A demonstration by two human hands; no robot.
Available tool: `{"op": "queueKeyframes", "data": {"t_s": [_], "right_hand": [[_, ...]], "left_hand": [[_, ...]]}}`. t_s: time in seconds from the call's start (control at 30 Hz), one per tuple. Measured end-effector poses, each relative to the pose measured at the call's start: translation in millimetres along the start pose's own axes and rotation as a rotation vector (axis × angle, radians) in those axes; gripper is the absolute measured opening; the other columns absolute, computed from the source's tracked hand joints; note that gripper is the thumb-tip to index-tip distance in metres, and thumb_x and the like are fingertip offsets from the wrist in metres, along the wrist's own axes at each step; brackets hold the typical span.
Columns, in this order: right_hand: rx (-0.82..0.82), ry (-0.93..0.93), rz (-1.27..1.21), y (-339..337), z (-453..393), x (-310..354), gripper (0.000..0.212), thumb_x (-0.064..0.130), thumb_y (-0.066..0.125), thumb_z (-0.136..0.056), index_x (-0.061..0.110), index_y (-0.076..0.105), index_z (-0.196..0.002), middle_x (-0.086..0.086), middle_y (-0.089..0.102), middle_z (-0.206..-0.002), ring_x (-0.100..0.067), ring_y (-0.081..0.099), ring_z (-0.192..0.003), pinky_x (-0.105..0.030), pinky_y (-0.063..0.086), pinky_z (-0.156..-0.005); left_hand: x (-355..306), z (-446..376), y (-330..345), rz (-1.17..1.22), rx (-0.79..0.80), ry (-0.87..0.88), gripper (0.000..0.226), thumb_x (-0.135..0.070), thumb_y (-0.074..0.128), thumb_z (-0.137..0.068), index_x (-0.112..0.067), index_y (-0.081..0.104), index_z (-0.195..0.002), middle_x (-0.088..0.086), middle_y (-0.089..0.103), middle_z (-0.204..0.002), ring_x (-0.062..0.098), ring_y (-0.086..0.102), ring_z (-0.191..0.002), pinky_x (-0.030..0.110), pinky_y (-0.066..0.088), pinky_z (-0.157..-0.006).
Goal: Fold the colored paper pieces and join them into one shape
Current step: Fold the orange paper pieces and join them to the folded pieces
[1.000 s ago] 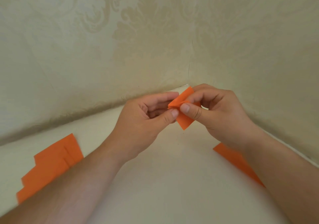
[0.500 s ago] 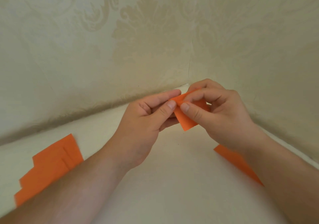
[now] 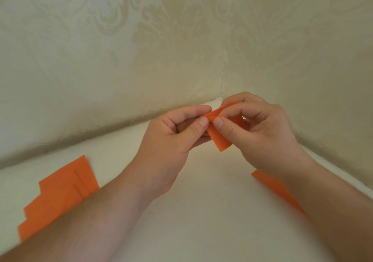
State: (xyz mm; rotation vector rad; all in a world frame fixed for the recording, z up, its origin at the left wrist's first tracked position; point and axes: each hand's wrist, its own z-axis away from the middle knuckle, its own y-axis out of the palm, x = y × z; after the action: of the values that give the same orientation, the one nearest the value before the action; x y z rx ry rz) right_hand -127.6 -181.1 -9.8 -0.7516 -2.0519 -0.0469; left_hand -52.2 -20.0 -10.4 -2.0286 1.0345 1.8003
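Observation:
A small orange paper piece (image 3: 219, 139) is held in the air above the white table (image 3: 201, 191), partly folded, its lower corner pointing down. My left hand (image 3: 173, 140) pinches its left edge between thumb and forefinger. My right hand (image 3: 260, 132) pinches the fold from the right, thumb in front and fingers curled behind. The two thumbs almost touch at the crease. Much of the paper's upper part is hidden by my fingers.
A stack of orange paper strips (image 3: 58, 197) lies fanned out on the table at the left, partly under my left forearm. Another orange piece (image 3: 276, 189) lies under my right wrist. Patterned beige walls (image 3: 141, 49) meet in a corner just behind my hands.
Both hands have shifted slightly right and up. The paper has turned in my fingers, so that its lower flap hangs longer below my thumbs, and the thumbs have come closer at the crease.

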Motion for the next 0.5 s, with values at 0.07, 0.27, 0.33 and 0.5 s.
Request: {"op": "queueKeyframes", "data": {"t_s": [0.07, 0.27, 0.33, 0.5], "right_hand": [[-0.003, 0.014, -0.031, 1.0, -0.1, 1.5, 0.007, 0.020, 0.077, -0.083, 0.024, 0.078, -0.078, 0.005, 0.071, -0.093, -0.016, 0.069, -0.091, -0.033, 0.055, -0.073], [-0.011, 0.111, -0.150, 1.7, 0.3, 9.3, 0.019, 0.003, 0.078, -0.087, 0.016, 0.077, -0.073, -0.002, 0.077, -0.084, -0.015, 0.071, -0.078, -0.028, 0.055, -0.069], [-0.035, 0.145, -0.202, 2.6, 0.4, 12.0, 0.021, 0.000, 0.079, -0.084, 0.014, 0.074, -0.069, -0.003, 0.077, -0.082, -0.014, 0.071, -0.075, -0.030, 0.058, -0.067], [-0.073, 0.174, -0.301, 3.5, 0.5, 15.5, 0.023, -0.004, 0.079, -0.081, 0.013, 0.071, -0.068, -0.010, 0.076, -0.082, -0.016, 0.071, -0.073, -0.032, 0.060, -0.067]], "left_hand": [[-0.1, 0.9, 0.7, -0.054, -0.039, 0.045, 0.017, -0.003, 0.067, -0.092, -0.011, 0.074, -0.106, 0.011, 0.080, -0.096, 0.025, 0.078, -0.088, 0.031, 0.061, -0.083], [-3.2, 4.4, 1.3, -0.231, -0.098, 0.154, 0.016, -0.004, 0.073, -0.090, -0.018, 0.077, -0.094, 0.002, 0.080, -0.088, 0.021, 0.078, -0.086, 0.023, 0.060, -0.077], [-4.2, 4.3, 1.3, -0.246, -0.113, 0.163, 0.015, -0.006, 0.074, -0.089, -0.020, 0.077, -0.093, 0.001, 0.080, -0.087, 0.021, 0.078, -0.085, 0.023, 0.060, -0.077], [-7.2, 4.9, 3.2, -0.243, -0.136, 0.171, 0.015, -0.005, 0.076, -0.088, -0.020, 0.077, -0.092, 0.000, 0.080, -0.084, 0.019, 0.078, -0.083, 0.021, 0.059, -0.075]]}}
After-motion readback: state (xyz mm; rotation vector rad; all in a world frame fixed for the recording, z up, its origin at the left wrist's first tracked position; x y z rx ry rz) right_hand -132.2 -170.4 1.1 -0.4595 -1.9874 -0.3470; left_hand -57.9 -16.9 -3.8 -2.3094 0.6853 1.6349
